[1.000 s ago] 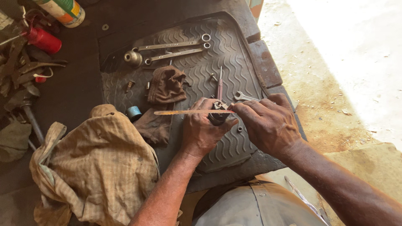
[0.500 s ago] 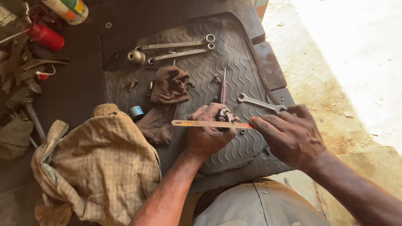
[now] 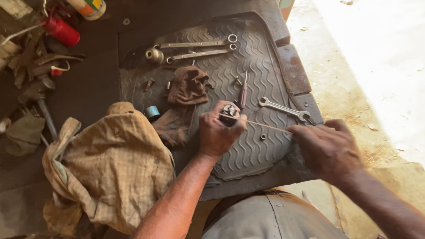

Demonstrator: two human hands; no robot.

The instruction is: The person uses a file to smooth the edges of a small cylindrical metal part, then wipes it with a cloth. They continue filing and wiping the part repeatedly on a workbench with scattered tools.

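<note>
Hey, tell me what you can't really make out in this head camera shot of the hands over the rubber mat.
Head view:
- Small dark metal part: mostly hidden inside the left hand; its kind is unclear.
- Thin pale strip: far end hidden under the right hand.
- Small bolts on the grey ribbed rubber mat: too small to tell apart.
- White can: cut off by the top edge.

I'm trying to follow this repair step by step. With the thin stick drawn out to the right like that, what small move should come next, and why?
Probably a short push of the thin stick back toward the small dark part. The left hand grips that part above the rubber mat, the right hand pinches the stick's far end, and the stick's tip sits at the part, lined up with it.
</note>
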